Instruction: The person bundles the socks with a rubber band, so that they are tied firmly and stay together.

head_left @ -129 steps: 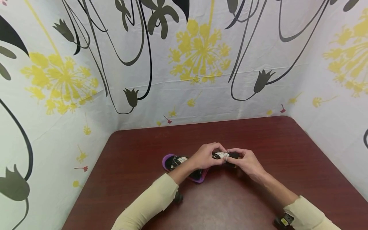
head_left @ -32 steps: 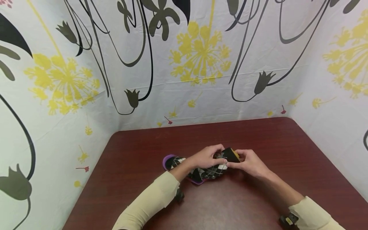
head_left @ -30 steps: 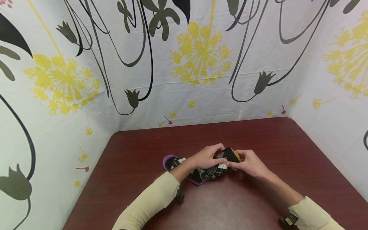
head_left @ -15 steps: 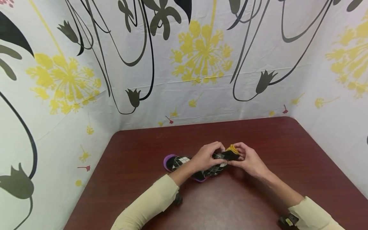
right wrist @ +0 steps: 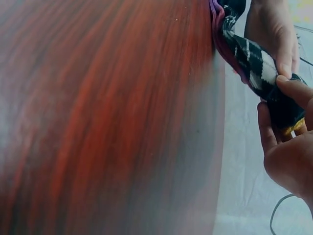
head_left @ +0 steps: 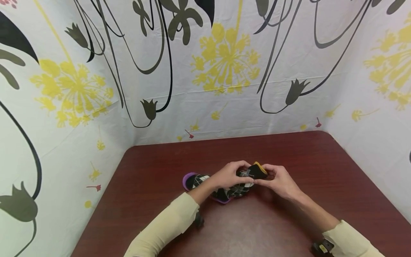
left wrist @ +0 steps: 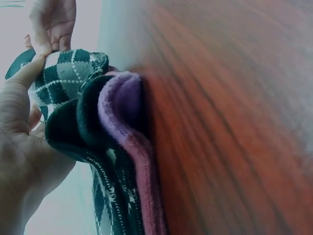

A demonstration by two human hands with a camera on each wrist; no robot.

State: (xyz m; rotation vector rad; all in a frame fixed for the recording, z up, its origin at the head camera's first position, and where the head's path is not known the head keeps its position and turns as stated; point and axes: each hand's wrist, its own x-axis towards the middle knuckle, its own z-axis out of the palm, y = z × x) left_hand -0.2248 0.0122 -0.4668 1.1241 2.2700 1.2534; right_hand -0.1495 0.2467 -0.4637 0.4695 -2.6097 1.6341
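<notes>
Black, white and grey argyle socks (head_left: 239,191) lie layered with a purple-pink sock (head_left: 187,180) at the table's middle. My left hand (head_left: 228,175) pinches the argyle fabric between thumb and fingers near its right end. My right hand (head_left: 279,181) holds the plain black end (head_left: 255,171), which has a yellow edge (head_left: 261,167), thumb close to the left thumb. In the left wrist view, the folded purple layer (left wrist: 120,100) lies lowest, against the wood. The right wrist view shows the right fingers (right wrist: 266,129) curled about the black end, with yellow (right wrist: 293,128) showing inside it.
The dark red-brown table (head_left: 154,164) has rounded far corners. A white floral-printed cloth (head_left: 205,117) hangs behind it and along both sides. Dark wrist devices (head_left: 322,247) sit at the cream sleeves (head_left: 167,225).
The black, yellow-edged end, earlier largely covered by the hands, now points up between them. My right fingers have dropped slightly from the yellow edge over the last half second. The left hand keeps its pinch.
</notes>
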